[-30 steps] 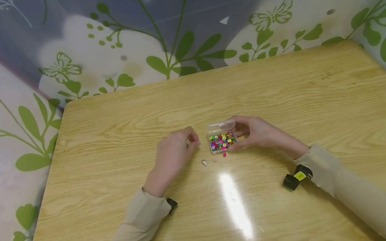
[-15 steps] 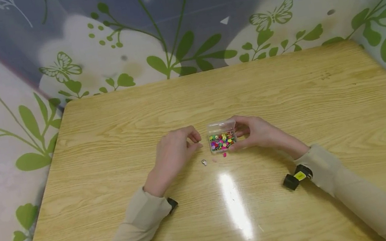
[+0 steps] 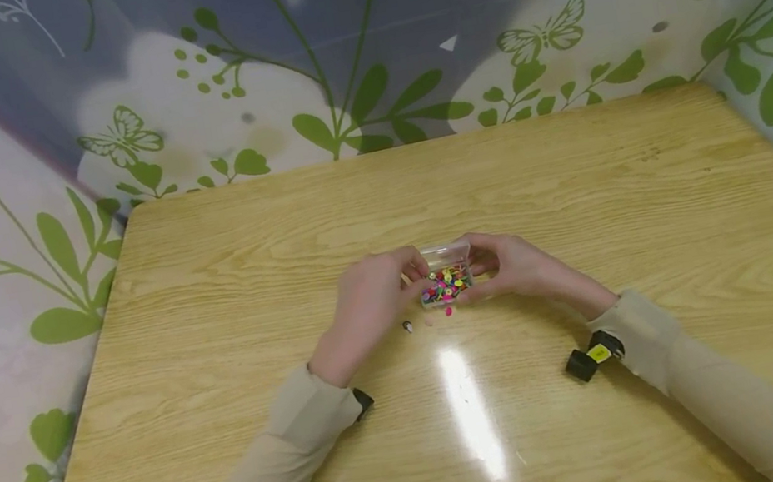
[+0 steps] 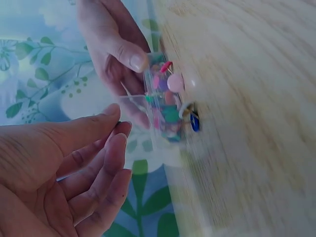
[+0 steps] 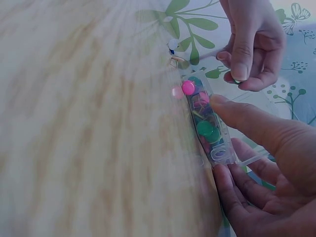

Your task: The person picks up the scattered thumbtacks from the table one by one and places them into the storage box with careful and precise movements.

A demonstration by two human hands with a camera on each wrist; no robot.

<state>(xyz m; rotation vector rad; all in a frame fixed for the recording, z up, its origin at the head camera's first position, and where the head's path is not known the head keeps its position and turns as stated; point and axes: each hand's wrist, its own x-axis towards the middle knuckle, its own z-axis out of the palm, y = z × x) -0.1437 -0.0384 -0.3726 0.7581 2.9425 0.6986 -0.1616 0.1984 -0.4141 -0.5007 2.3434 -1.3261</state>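
Note:
A small clear plastic box [image 5: 226,136] with its lid [image 3: 445,253] standing up holds many bright-headed paper fasteners [image 3: 448,285]. My right hand [image 3: 522,263] grips the box from its right side, thumb at the front and fingers curled behind. My left hand [image 3: 374,298] is at the box's left edge, its fingertips overlapping the opening in the head view. Between its thumb and index finger it pinches a tiny green paper fastener [image 5: 236,81], mostly hidden by the fingertips.
On the wooden table [image 3: 264,235], in front of the box, lie a hot pink fastener [image 3: 448,311], a pale pink one [image 3: 430,322] and a dark-and-white pair [image 3: 408,327]. Leaf-patterned walls [image 3: 355,44] stand behind the table and along its sides.
My left hand has moved right, from beside the box to over its left edge. The right hand and the box have stayed in place.

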